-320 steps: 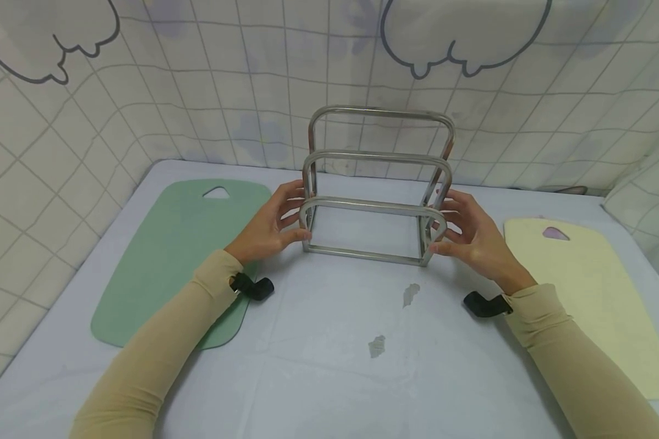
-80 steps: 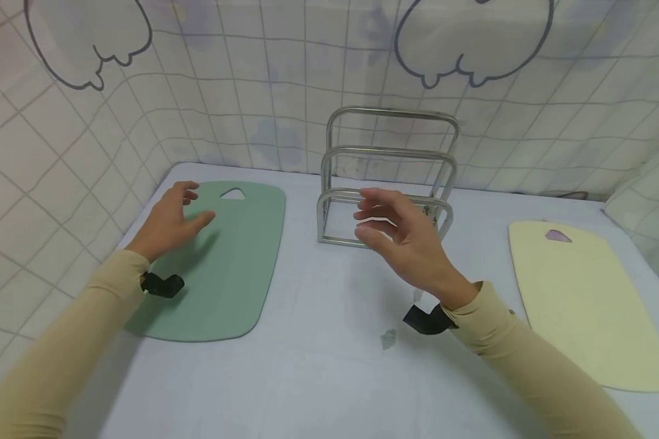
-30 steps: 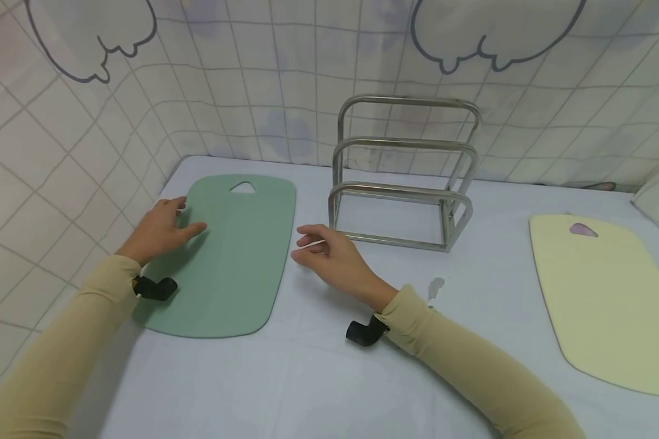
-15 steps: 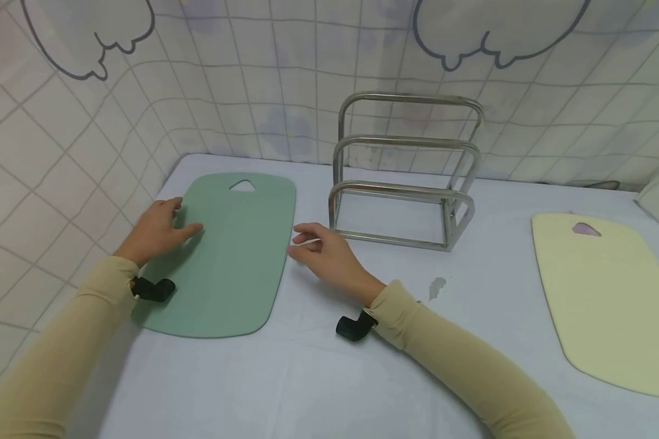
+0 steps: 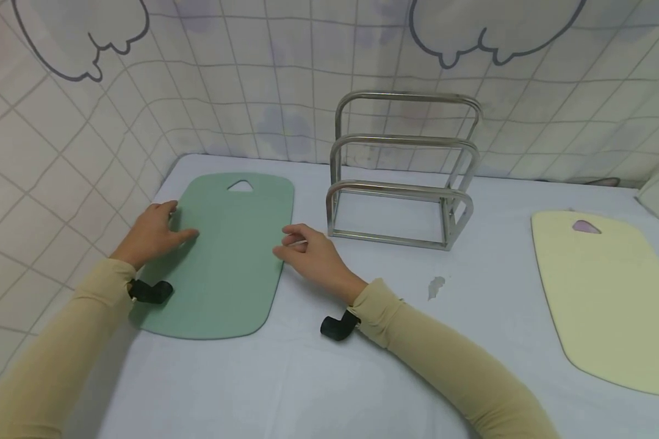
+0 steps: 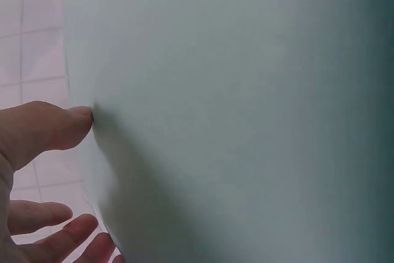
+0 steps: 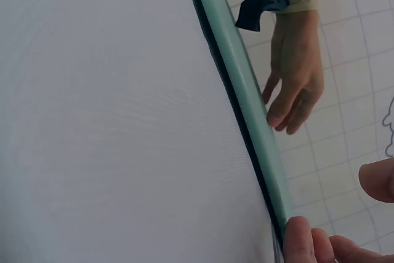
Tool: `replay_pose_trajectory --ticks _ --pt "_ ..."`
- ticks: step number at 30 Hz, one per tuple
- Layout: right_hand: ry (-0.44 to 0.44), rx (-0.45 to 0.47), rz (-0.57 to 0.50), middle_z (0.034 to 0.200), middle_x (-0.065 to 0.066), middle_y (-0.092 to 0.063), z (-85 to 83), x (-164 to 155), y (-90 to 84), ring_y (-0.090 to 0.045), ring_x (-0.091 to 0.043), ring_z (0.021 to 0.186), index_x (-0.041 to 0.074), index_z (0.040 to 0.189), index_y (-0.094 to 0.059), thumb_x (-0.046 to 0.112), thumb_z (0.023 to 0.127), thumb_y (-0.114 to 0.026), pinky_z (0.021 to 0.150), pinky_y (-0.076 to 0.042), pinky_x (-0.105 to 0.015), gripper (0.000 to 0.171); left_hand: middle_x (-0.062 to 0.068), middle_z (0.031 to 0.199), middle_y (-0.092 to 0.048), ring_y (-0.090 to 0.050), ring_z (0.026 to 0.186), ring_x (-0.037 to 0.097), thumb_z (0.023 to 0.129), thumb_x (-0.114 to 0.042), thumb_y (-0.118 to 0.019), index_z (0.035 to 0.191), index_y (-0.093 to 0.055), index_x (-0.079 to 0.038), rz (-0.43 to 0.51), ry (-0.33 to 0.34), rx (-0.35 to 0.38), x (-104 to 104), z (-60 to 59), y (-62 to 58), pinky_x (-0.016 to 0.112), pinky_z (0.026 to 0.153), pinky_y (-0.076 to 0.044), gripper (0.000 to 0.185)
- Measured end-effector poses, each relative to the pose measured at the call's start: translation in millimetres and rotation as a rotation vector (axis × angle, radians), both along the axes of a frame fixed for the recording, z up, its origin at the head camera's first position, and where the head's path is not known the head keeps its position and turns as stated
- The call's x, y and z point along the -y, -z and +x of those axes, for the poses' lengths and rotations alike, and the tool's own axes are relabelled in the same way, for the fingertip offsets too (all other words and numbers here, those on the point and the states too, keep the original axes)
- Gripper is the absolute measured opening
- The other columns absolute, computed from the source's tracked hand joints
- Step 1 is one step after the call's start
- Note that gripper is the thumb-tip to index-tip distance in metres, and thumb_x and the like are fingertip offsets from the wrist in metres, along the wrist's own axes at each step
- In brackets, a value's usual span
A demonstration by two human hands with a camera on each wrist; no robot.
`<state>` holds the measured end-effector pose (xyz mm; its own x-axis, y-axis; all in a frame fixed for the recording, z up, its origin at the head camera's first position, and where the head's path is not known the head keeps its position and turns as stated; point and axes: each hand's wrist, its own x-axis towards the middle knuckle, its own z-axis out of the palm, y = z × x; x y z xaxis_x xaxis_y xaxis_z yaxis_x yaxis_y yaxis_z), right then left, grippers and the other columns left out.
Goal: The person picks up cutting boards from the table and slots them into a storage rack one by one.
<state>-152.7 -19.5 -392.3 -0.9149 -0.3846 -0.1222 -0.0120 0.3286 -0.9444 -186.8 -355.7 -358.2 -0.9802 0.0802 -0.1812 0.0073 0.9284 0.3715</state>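
A green cutting board [image 5: 225,268] lies flat on the left part of the table. My left hand [image 5: 151,231] is at its left edge, fingers relaxed and spread, thumb reaching over the board. In the left wrist view the fingertips [image 6: 80,226] are right at the board's edge and the thumb stands apart from them. At the opposite edge is my right hand [image 5: 313,256], its fingers loosely bent. The right wrist view shows its fingertips [image 7: 298,238] against the board's edge [image 7: 243,84], with the thumb held away.
A metal rack [image 5: 398,192] with three upright loops stands at the back, right of the green board. A yellow cutting board [image 5: 609,311] lies on the far right of the white table [image 5: 285,390]. A patterned curtain [image 5: 285,91] borders the table at the back and left.
My hands have left the metal rack they were at earlier and moved to the green board. Lately my right hand has slid left to the board's right edge; the left hand barely moves.
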Motion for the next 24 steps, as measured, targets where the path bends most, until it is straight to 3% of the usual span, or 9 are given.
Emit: replay_pose_trajectory --ticks 6,12,24 --pt "0.023 0.024 -0.033 0.135 -0.002 -0.065 -1.5 -3 -4.2 -0.069 -0.018 0.123 0.015 0.147 -0.054 0.033 0.099 -0.067 0.096 -0.056 -0.034 0.053 0.047 0.147 -0.036 -0.037 0.137 0.059 0.098 -0.037 -0.068 0.154 -0.02 0.02 -0.028 -0.014 0.017 1 -0.2 -1.5 0.07 0.114 -0.034 0.093" --pt "0.042 0.053 -0.054 0.134 -0.003 -0.065 -4.7 -7 -4.7 -0.072 -0.018 0.115 0.013 0.147 -0.055 0.032 0.099 -0.067 0.096 -0.055 -0.034 0.053 0.046 0.148 -0.037 -0.039 0.136 0.06 0.098 -0.039 -0.067 0.153 -0.018 0.022 -0.032 -0.039 0.081 4 -1.5 -4.5 0.07 0.113 -0.037 0.096" --pt "0.032 0.05 -0.018 0.135 -0.004 -0.067 -4.6 -4 0.7 -0.069 -0.02 0.123 0.013 0.147 -0.055 0.031 0.099 -0.068 0.097 -0.057 -0.033 0.053 0.044 0.152 -0.035 -0.039 0.138 0.06 0.096 -0.049 -0.067 0.155 -0.015 0.021 -0.045 -0.047 0.179 11 -4.5 -7.7 0.069 0.113 -0.038 0.105"
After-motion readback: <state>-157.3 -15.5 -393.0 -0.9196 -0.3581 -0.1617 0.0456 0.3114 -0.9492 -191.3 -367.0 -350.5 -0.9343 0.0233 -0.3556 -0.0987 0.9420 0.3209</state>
